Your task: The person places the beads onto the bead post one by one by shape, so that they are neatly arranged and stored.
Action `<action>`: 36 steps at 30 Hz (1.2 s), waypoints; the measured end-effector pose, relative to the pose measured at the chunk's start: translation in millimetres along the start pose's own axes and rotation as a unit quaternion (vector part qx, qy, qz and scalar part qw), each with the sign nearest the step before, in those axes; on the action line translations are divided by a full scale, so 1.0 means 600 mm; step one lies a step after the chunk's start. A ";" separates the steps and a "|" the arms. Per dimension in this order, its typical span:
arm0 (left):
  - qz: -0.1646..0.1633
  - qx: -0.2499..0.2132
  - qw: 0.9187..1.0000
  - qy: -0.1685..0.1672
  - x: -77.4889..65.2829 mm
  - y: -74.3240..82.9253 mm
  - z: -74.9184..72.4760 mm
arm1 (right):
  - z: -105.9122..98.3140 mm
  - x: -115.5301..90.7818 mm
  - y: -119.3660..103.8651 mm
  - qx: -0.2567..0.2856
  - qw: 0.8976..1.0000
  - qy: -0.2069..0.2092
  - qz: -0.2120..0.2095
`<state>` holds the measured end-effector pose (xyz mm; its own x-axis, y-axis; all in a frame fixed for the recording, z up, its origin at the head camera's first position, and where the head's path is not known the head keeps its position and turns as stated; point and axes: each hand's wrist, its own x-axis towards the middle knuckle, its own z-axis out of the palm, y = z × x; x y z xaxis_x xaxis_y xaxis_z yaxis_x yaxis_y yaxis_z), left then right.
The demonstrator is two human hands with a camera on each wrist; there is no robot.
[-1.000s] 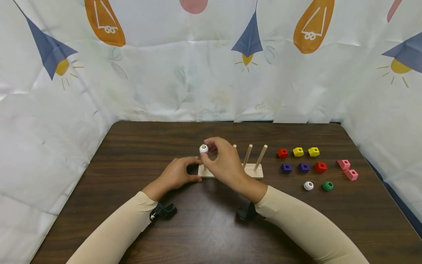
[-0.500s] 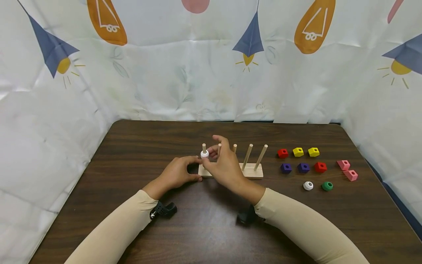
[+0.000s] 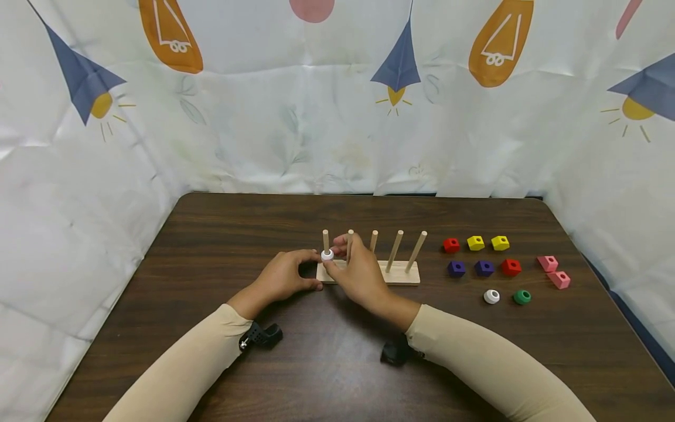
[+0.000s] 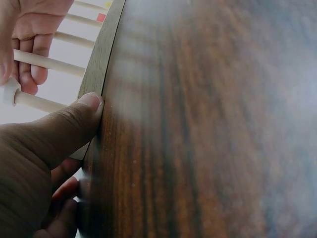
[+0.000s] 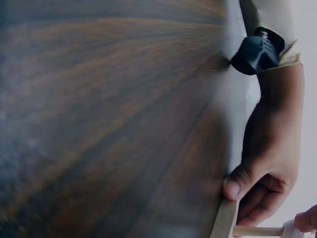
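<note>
A pale wooden peg stand (image 3: 399, 279) with several upright pegs lies near the middle of the table. My left hand (image 3: 282, 275) grips its left end, thumb at the front edge and fingers behind, as the left wrist view shows up close. Around the leftmost peg (image 3: 325, 239) sits a white round bead (image 3: 327, 255), partway down, with bare peg above and below it. My right hand (image 3: 364, 275) pinches this bead between thumb and fingers, its palm covering part of the stand. In the right wrist view a fingertip (image 5: 308, 219) lies against the white bead (image 5: 292, 229).
To the right lie red (image 3: 511, 268), yellow (image 3: 476, 243), purple (image 3: 456, 269) and pink blocks (image 3: 559, 279) with holes. Nearer me are another white bead (image 3: 491, 296) and a green bead (image 3: 522, 297). A printed curtain (image 3: 316, 146) hangs behind the dark wooden table (image 3: 237, 217).
The white bead has moved down the leftmost peg from its tip, and my right hand has lowered with it. My left hand has stayed on the stand's end.
</note>
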<state>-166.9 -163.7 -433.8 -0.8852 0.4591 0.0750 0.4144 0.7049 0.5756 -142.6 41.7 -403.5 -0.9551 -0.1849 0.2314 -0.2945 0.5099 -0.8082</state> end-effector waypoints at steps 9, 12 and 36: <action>0.003 0.005 1.000 0.004 0.000 0.000 0.002 | 0.010 -0.007 0.017 -0.018 1.000 -0.003 -0.011; 0.004 0.005 1.000 0.006 0.001 0.000 0.002 | 0.011 -0.006 0.020 -0.022 1.000 -0.003 -0.012; 0.010 0.006 1.000 0.000 0.001 -0.003 0.003 | 0.013 -0.009 0.032 -0.036 0.999 -0.025 -0.023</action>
<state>-168.1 -163.6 -436.0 -0.8771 0.4724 0.0869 0.4343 0.7027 0.5635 -143.1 46.0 -424.5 -0.9381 -0.2511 0.2386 -0.3417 0.5579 -0.7563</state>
